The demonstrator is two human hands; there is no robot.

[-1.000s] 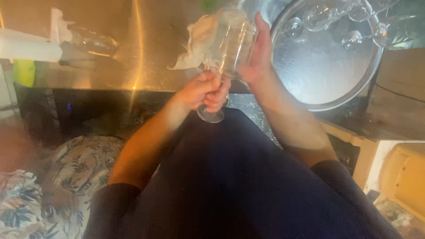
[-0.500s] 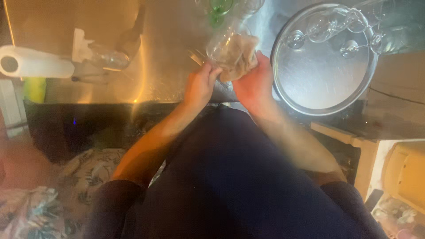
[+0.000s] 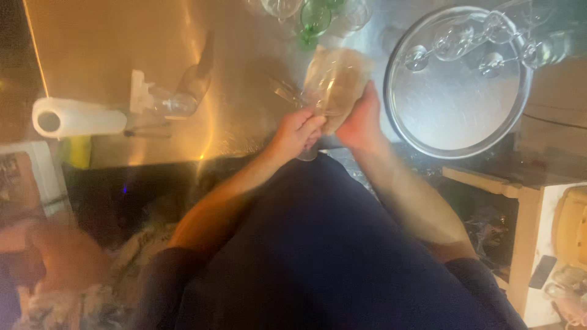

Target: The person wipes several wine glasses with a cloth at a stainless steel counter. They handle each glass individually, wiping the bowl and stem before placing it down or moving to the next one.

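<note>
The clear stemmed wine glass (image 3: 333, 82) shows pale tan where a light beige cloth (image 3: 342, 98) wraps it. Beyond the glass stands a green-tinted stemmed glass (image 3: 315, 18). Right of the glass, the round metal tray (image 3: 455, 119) is silver-grey and carries colourless glasses (image 3: 452, 43). Left of the glass, the steel bench (image 3: 122, 49) glows golden-orange, and a white paper towel roll (image 3: 73, 117) lies on it. Below the glass, the person's garment (image 3: 318, 256) is plain dark navy.

A single head-worn camera looks steeply down from above the person's lap, close in, facing the near edge of a shiny steel bench (image 3: 153, 73) lying across the upper frame.
</note>
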